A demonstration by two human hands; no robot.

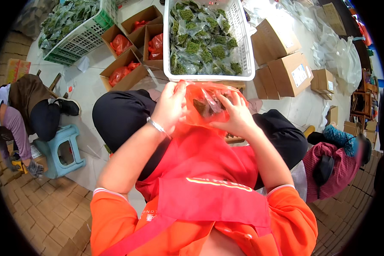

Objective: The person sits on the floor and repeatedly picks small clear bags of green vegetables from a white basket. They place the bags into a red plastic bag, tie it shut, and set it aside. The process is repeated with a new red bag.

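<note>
Over my lap, a thin red plastic bag (195,112) is spread between my hands. My left hand (172,104) grips the bag's rim at its left side. My right hand (233,112) is at the bag's right side, fingers curled over a clear plastic packet (211,104) with dark green-brown contents; whether it grips the packet or only touches it is unclear. Just beyond the bag stands a white plastic crate (250,64) filled with clear packets of green, moss-like clumps (192,48).
Open cardboard boxes (128,81) holding red bags stand front left, near a green-and-white crate (80,40) of packets. Cardboard cartons (289,75) are at the right. A person (16,118) bends beside a blue stool (64,147) at the left; another person (336,166) is at the right.
</note>
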